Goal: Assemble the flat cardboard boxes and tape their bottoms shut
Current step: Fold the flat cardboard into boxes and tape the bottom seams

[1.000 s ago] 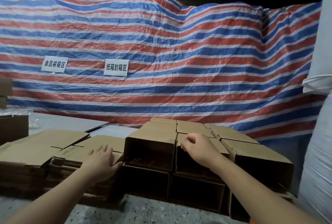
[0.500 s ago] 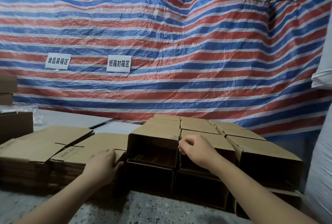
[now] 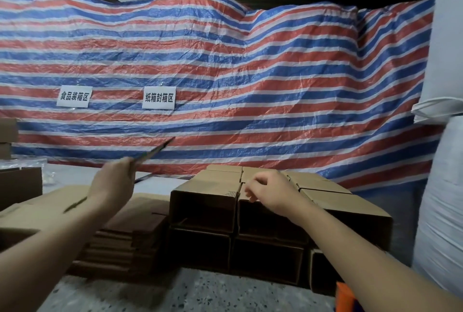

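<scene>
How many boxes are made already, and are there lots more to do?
Several opened boxes already sit stacked in two layers on the right; whether their bottoms are taped cannot be seen. Right now the left hand is lifting one flat sheet, seen edge-on and blurred, while the right hand rests on the stack. A thick pile of flat boxes is left.

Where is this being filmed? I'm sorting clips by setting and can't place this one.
Probably a packing corner of a warehouse or workshop. Assembled cardboard boxes are stacked beside a stack of flat cartons on a speckled floor, and a striped tarp carries paper zone signs.
</scene>
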Available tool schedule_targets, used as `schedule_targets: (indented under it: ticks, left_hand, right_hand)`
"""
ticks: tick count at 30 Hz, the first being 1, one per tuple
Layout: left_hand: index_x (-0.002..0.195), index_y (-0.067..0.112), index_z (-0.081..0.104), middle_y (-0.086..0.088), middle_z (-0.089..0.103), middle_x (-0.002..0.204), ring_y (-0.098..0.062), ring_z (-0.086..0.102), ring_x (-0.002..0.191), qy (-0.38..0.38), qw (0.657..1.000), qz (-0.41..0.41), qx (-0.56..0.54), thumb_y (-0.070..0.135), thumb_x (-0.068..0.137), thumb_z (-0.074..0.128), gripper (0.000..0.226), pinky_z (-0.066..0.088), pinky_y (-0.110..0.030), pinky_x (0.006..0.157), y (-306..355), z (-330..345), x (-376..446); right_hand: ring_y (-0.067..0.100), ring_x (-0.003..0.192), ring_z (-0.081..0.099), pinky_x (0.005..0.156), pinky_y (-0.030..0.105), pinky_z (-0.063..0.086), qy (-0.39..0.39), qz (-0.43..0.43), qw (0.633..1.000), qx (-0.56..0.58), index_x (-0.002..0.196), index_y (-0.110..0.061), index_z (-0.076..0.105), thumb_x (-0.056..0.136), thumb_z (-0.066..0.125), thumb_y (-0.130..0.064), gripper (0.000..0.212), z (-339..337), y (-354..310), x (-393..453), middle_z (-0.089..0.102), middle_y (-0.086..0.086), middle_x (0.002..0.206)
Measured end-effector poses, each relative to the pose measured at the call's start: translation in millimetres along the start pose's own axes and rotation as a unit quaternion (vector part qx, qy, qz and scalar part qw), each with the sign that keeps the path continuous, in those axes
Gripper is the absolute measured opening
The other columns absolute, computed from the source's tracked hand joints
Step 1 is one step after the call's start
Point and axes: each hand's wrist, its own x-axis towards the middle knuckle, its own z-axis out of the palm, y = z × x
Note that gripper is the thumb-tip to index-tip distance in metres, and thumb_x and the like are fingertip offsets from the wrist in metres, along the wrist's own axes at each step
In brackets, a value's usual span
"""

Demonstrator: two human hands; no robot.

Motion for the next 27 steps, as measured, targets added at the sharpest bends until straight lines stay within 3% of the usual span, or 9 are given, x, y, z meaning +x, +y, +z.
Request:
schedule_targets:
  ticks: [5, 8, 10, 12, 14, 17, 20, 24, 27]
  left_hand:
    - [0.105, 0.002, 0.068, -0.009, 0.061, 0.078, -0.027, 0.056, 0.064, 0.066, 0.991, 0.088, -0.078, 0.017, 0.102, 0.048, 0.026, 0.043, -0.033, 0.054, 57, -58, 19]
    - [0.103, 0.004, 0.070, -0.011, 0.064, 0.080, -0.027, 0.057, 0.067, 0.065, 0.981, 0.133, -0.125, 0.021, 0.101, 0.051, 0.026, 0.044, -0.031, 0.056, 98, -86, 19]
    - [0.094, 0.010, 0.070, -0.004, 0.064, 0.072, -0.020, 0.057, 0.063, 0.051, 0.973, 0.159, -0.162, 0.024, 0.100, 0.054, 0.023, 0.042, -0.029, 0.055, 121, -101, 15]
    - [0.075, 0.021, 0.061, 0.014, 0.054, 0.060, -0.005, 0.050, 0.056, 0.041, 0.963, 0.178, -0.196, 0.028, 0.099, 0.056, 0.025, 0.035, -0.025, 0.049, 138, -116, 12]
    - [0.065, 0.024, 0.055, 0.012, 0.050, 0.046, -0.001, 0.044, 0.045, 0.013, 0.951, 0.179, -0.252, 0.033, 0.098, 0.056, 0.034, 0.030, -0.017, 0.042, 152, -130, 8]
    - [0.070, 0.029, 0.064, 0.014, 0.048, 0.045, 0.001, 0.040, 0.042, -0.079, 0.919, 0.162, -0.350, 0.047, 0.094, 0.054, 0.032, 0.029, -0.014, 0.042, 163, -147, 0]
    - [0.073, 0.037, 0.069, 0.014, 0.055, 0.055, 0.000, 0.049, 0.053, -0.179, 0.885, 0.153, -0.401, 0.058, 0.085, 0.051, 0.031, 0.037, -0.022, 0.057, 166, -151, -5]
    - [0.098, 0.027, 0.075, 0.006, 0.074, 0.083, -0.008, 0.069, 0.079, -0.234, 0.836, 0.042, -0.495, 0.054, 0.083, 0.060, 0.034, 0.054, -0.028, 0.070, 159, -127, -10]
    - [0.112, 0.021, 0.071, -0.003, 0.073, 0.105, -0.018, 0.068, 0.100, -0.310, 0.768, -0.064, -0.557, 0.047, 0.080, 0.067, 0.041, 0.055, -0.036, 0.078, 152, -94, -34]
  right_hand:
    - [0.027, 0.090, 0.069, 0.087, 0.046, 0.055, 0.052, -0.007, 0.999, -0.007, 0.086, -0.011, 0.072, 0.100, 0.053, -0.029, 0.029, -39, -17, 0, 0.074, 0.009, 0.091]
    - [0.022, 0.081, 0.060, 0.072, 0.041, 0.052, 0.099, -0.003, 0.994, 0.052, 0.092, -0.008, 0.068, 0.101, 0.051, -0.033, 0.031, -67, -32, 3, 0.069, 0.014, 0.091]
    - [0.018, 0.081, 0.056, 0.066, 0.033, 0.044, 0.136, -0.002, 0.987, 0.087, 0.097, -0.014, 0.063, 0.100, 0.050, -0.040, 0.030, -87, -42, 4, 0.062, 0.004, 0.086]
    - [0.016, 0.094, 0.055, 0.072, 0.031, 0.042, 0.171, 0.005, 0.977, 0.126, 0.120, -0.017, 0.057, 0.100, 0.049, -0.049, 0.039, -105, -50, 4, 0.061, -0.002, 0.105]
    - [0.019, 0.114, 0.050, 0.087, 0.035, 0.039, 0.204, 0.018, 0.963, 0.174, 0.143, -0.016, 0.042, 0.098, 0.047, -0.058, 0.061, -122, -56, 2, 0.053, 0.002, 0.133]
    - [0.023, 0.127, 0.046, 0.094, 0.039, 0.037, 0.221, 0.026, 0.948, 0.229, 0.150, -0.019, 0.036, 0.095, 0.042, -0.069, 0.075, -138, -57, -4, 0.045, 0.004, 0.149]
    - [0.016, 0.112, 0.051, 0.090, 0.036, 0.038, 0.232, 0.034, 0.936, 0.264, 0.142, -0.020, 0.046, 0.092, 0.041, -0.074, 0.074, -143, -52, -17, 0.055, 0.000, 0.137]
    - [0.016, 0.103, 0.063, 0.071, 0.032, 0.050, 0.253, 0.070, 0.918, 0.298, 0.127, -0.023, 0.055, 0.087, 0.053, -0.073, 0.064, -133, -36, -39, 0.066, -0.002, 0.118]
    - [0.029, 0.125, 0.056, 0.103, 0.054, 0.047, 0.245, 0.153, 0.904, 0.314, 0.141, -0.022, 0.049, 0.080, 0.059, -0.077, 0.083, -108, -16, -55, 0.059, 0.003, 0.137]
